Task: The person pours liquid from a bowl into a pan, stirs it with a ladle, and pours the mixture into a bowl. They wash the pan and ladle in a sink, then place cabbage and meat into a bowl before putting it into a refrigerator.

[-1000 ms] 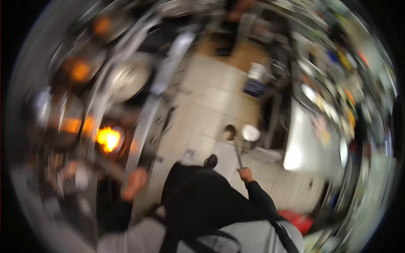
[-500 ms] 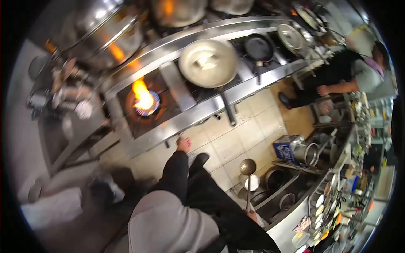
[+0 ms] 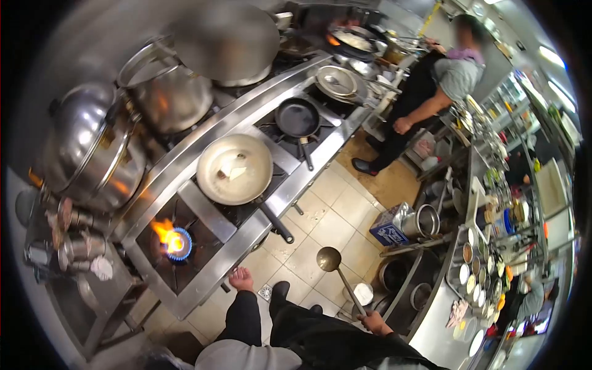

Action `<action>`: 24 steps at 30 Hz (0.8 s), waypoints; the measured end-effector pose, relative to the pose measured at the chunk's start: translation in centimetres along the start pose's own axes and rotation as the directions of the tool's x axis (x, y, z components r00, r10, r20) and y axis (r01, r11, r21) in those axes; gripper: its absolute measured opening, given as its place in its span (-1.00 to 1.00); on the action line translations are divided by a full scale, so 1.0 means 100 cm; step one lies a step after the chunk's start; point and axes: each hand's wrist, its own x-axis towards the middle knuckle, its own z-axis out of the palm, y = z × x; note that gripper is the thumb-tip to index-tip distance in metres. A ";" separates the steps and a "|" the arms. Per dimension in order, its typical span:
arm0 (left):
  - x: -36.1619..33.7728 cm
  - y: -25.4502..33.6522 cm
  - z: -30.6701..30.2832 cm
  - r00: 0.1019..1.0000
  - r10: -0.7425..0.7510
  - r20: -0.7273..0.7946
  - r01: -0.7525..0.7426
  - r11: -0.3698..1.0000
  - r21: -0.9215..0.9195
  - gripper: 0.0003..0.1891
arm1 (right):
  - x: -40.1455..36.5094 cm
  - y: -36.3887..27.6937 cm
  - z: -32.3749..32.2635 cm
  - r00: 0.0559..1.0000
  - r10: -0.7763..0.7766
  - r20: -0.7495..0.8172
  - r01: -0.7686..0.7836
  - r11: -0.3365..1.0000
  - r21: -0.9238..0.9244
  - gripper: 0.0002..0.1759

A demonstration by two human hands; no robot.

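My left hand is at the front edge of the steel stove, beside its knobs, with the fingers curled in. Whether it grips a knob is hidden. My right hand is wrapped round the handle of a long metal ladle, whose bowl hangs over the tiled floor. At the near end of the stove, a lit burner shows a blue ring and an orange flame, with no pan on it. Beside it stands a wide, light-coloured pan with pale pieces inside and its long handle jutting over the stove's edge.
Farther along sit a small black frying pan and a strainer. Large steel pots line the back. A co-worker stands at the far end. To my right, a counter holds several ingredient containers over shelves of pots.
My view has tilted up and turned, so more of the stove and the co-worker show. The right hand and ladle are in fuller view. My left hand stays by the stove's front edge.
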 end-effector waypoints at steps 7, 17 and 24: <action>0.025 0.008 0.006 0.991 -0.126 0.038 0.127 0.992 -0.013 -0.64 | -0.018 -0.024 0.001 0.993 -0.031 0.111 -0.007 0.948 0.319 -0.67; -0.006 -0.015 -0.010 0.970 -0.234 0.070 0.013 0.334 0.943 -0.57 | -0.023 -0.098 -0.017 0.900 -0.078 0.429 -0.304 0.593 0.746 -0.77; -0.278 -0.175 0.062 0.000 -0.900 0.435 -1.000 -0.006 -0.012 -0.57 | -0.025 -0.140 -0.010 0.860 -0.316 0.400 -0.207 0.500 0.841 -0.69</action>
